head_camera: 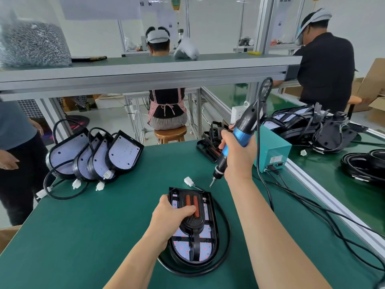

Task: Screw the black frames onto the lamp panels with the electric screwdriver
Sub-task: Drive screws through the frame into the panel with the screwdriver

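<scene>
Two grips are busy. The right grip [237,157] is wrapped tight round the electric screwdriver [239,134]. Its bit tip hangs just above the worktop [104,226], near the far-right cnr of the black frame [213,215] but not touching it. The left grip [173,214] clamps the frame's left edge, thumb pressed on the raised centre housing [192,222], pinning frame + lamp panel [205,231] flat, close to the person.

Risks, as I judge them:
- The hold is one-sided, so driver torque could twist the frame off its screw holes and leave a skewed screw.
- A bit slipping off a screw head could gouge the panel's LED face or hit the left grip, which sits v. near the rim.
- Can't tell if a screw sits on the bit; too small.
- The panel's cable [226,236] loops round it and the driver cord [258,159] hangs by the right wrist; either could snag and drag the work.

Counts:
- 1 screwdriver
- 1 panel under work
- 4 more panels [125,152] leaning in a row, back-left
- 5 white plugs [188,181] on this worktop
- 1 teal power box [273,151]
- 1 bag of screws [33,44] on the shelf [145,65]
- tangled heap of lamps [312,126] at right, not countable
- 3 other people [166,109]
</scene>
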